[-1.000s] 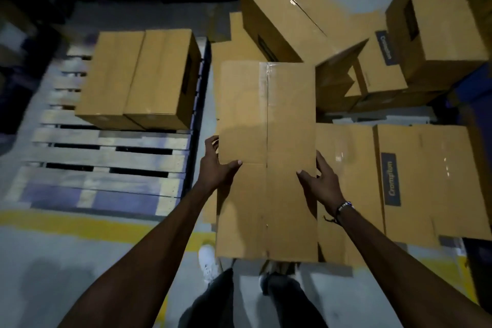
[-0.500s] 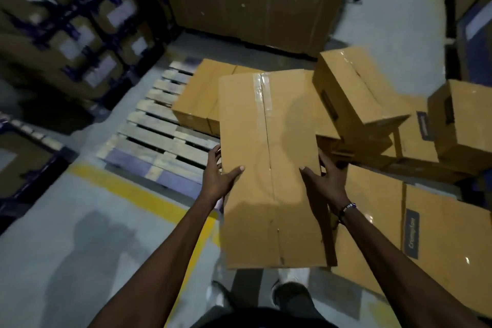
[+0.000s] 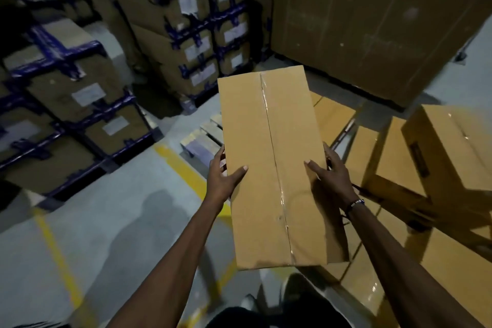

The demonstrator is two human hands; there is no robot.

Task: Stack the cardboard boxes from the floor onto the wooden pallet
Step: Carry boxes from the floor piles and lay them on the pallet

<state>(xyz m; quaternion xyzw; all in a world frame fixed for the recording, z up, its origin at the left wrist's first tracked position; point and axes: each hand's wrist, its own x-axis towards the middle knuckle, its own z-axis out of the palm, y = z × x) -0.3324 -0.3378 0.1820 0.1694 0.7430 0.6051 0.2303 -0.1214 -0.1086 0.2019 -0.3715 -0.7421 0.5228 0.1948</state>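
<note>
I hold a long taped cardboard box point(image 3: 274, 168) up in front of me, its tape seam running away from me. My left hand point(image 3: 222, 176) grips its left edge, thumb on top. My right hand point(image 3: 331, 176) grips the right edge the same way. The wooden pallet point(image 3: 203, 137) shows only as a corner on the floor left of the box; the rest is hidden behind it. A box on the pallet point(image 3: 332, 114) peeks out past the held box's right side. More loose boxes point(image 3: 450, 152) lie on the floor to the right.
Stacks of cartons strapped with blue tape point(image 3: 87, 93) fill the left and back. A tall cardboard-wrapped block point(image 3: 372, 21) stands at the back right. Yellow floor lines point(image 3: 183, 165) run near the pallet. My shoes point(image 3: 269, 298) are at the bottom.
The box has come up off the floor pile and swung left toward the pallet. My view has turned left and lifted, so the box now covers most of the pallet.
</note>
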